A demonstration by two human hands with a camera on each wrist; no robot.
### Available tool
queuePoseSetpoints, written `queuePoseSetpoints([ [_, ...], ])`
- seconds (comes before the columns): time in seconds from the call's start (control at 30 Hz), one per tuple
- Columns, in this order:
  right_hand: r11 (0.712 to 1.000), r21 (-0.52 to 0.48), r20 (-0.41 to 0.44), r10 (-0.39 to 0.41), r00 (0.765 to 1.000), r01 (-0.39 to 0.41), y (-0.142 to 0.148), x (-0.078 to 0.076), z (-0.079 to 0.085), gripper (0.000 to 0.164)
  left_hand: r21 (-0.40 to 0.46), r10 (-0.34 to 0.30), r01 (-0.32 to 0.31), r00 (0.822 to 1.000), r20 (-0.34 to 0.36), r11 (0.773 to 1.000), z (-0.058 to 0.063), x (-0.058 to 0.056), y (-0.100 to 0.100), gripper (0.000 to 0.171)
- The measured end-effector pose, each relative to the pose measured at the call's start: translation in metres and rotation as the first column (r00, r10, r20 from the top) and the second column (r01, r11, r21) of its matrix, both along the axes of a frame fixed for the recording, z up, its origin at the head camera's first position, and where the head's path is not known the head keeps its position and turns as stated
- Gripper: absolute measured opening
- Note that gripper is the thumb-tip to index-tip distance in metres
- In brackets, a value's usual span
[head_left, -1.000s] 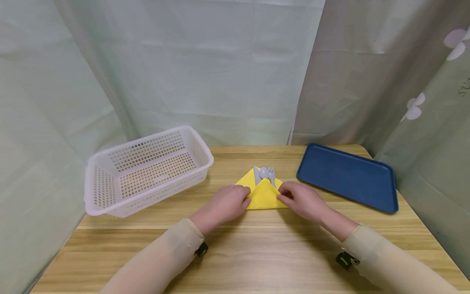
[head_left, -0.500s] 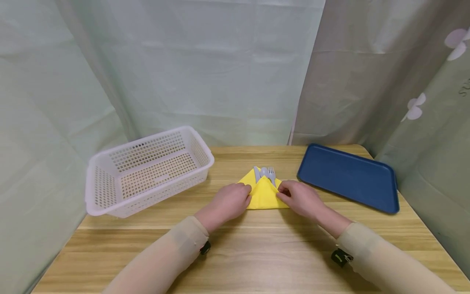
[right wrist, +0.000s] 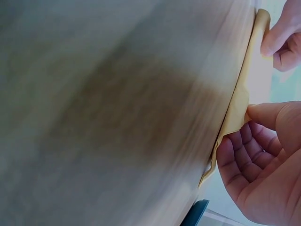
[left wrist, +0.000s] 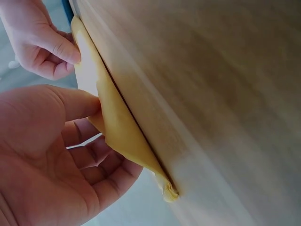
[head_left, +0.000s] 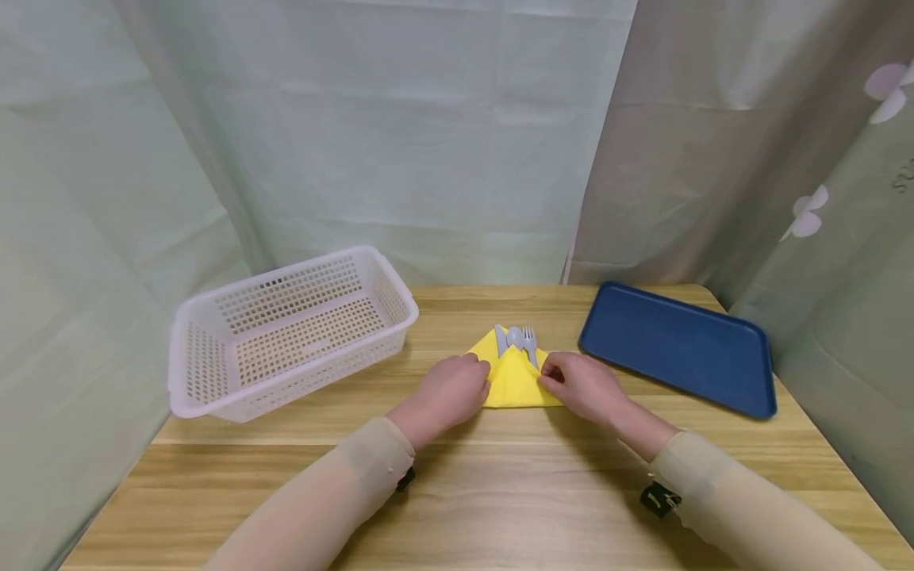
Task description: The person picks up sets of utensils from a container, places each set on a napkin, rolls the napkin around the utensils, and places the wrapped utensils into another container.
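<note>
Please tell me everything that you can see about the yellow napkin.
The yellow napkin is plain and thin, cloth or paper; I cannot tell which. It lies folded on the table, its pointed near flap covering the near ends of a knife, spoon and fork. The left hand pinches one side, the right hand the other. One corner looks wrinkled in the left wrist view.

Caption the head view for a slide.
Left hand and right hand pinch a yellow cloth partly covering a knife, spoon and fork.
</note>
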State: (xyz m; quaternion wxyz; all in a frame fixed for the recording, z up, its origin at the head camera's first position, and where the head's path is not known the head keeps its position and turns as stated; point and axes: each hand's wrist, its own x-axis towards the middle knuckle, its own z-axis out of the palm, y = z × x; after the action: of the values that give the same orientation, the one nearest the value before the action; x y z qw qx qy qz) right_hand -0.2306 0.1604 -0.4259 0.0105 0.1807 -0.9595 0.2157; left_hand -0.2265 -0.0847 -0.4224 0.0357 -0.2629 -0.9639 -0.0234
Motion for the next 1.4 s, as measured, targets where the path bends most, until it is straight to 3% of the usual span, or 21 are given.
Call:
queuePoseSetpoints([
  [0.7, 1.000, 0.018, -0.025, -0.010, 1.000, 0.011, -0.001, -0.002, -0.003, 0.011, -0.054, 0.041, -0.039, 0.998, 0.037, 0.998, 0.000, -0.002, 0.005, 0.017],
  [0.93, 0.999, 0.049, -0.128, -0.011, 0.992, 0.017, -0.005, 0.003, -0.003, 0.014, -0.056, 0.040, -0.037, 0.998, 0.039, 0.998, 0.003, -0.001, 0.005, 0.017],
  [1.1, 0.997, 0.071, -0.206, 0.047, 0.977, -0.033, -0.007, 0.009, -0.003, 0.015, -0.037, 0.038, -0.037, 0.999, 0.036, 0.999, 0.002, -0.002, 0.005, 0.017],
  [1.4, 0.986, 0.128, -0.305, 0.145, 0.941, -0.110, -0.005, 0.017, -0.003, 0.026, -0.031, 0.024, -0.024, 1.000, 0.016, 0.999, 0.007, 0.002, 0.003, 0.038],
])
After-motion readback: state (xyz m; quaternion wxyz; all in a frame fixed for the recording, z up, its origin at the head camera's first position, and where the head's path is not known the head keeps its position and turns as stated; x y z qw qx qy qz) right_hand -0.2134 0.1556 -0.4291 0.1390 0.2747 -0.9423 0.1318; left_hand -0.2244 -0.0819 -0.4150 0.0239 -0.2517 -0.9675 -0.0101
